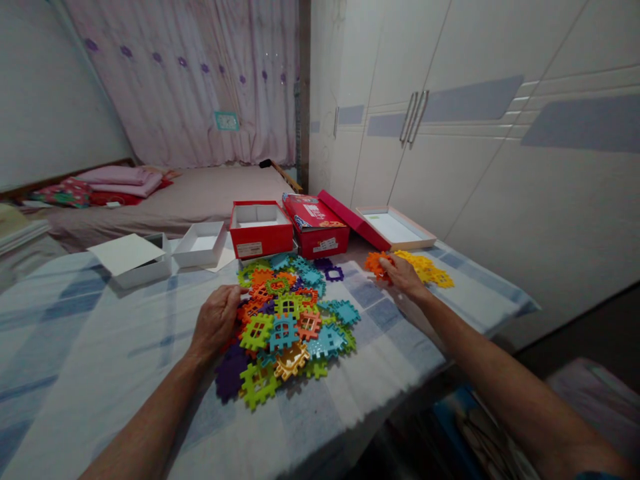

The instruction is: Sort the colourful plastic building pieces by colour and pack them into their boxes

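A heap of colourful plastic interlocking building pieces lies on the table, in green, blue, orange, purple and gold, many with window-like cut-outs. At the heap's left edge is my left hand, its fingers curled in against the orange pieces; what they grip, if anything, is hidden. My right hand pinches an orange building piece at the right, beyond the heap. Just beside it, yellow building pieces are gathered in a flat group. Two purple pieces lie at the heap's far right edge.
Along the far side stand an open red box, a closed red box, a leaning red lid and a shallow tray-like box. White boxes sit at the far left. A checked cloth covers the table. White wardrobes rise at right.
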`<control>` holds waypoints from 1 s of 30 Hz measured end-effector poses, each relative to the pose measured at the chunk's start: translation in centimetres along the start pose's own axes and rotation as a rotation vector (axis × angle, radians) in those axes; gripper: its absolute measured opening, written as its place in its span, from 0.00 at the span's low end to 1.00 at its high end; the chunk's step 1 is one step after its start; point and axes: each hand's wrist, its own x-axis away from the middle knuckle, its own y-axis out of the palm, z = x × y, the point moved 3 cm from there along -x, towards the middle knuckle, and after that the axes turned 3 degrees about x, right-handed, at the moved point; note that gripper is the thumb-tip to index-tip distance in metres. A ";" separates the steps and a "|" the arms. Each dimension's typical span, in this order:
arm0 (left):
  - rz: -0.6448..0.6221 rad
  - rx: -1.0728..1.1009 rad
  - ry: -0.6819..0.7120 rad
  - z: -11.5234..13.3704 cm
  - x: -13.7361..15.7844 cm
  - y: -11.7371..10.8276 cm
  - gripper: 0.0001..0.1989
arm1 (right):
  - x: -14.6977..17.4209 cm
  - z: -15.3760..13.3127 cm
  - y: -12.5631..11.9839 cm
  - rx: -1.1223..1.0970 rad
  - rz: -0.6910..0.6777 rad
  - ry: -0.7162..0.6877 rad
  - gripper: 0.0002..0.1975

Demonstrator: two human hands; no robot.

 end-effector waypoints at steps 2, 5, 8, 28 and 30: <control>0.006 0.002 0.004 0.1 0.0 -0.1 0.23 | 0.0 0.6 0.1 -0.001 -0.033 0.010 0.17; 0.007 -0.002 0.020 0.3 0.0 -0.2 0.23 | 0.6 0.4 0.6 0.009 -0.033 -0.011 0.16; 0.003 -0.007 0.014 0.3 0.1 -0.2 0.23 | 1.6 -0.6 0.5 0.163 0.062 -0.057 0.17; -0.247 0.095 0.408 5.4 1.8 0.4 0.19 | 7.6 -14.4 3.8 -0.154 -0.459 -0.843 0.41; -0.275 0.074 0.430 5.6 1.8 0.2 0.20 | 7.4 -14.3 3.9 -0.138 -0.427 -0.848 0.33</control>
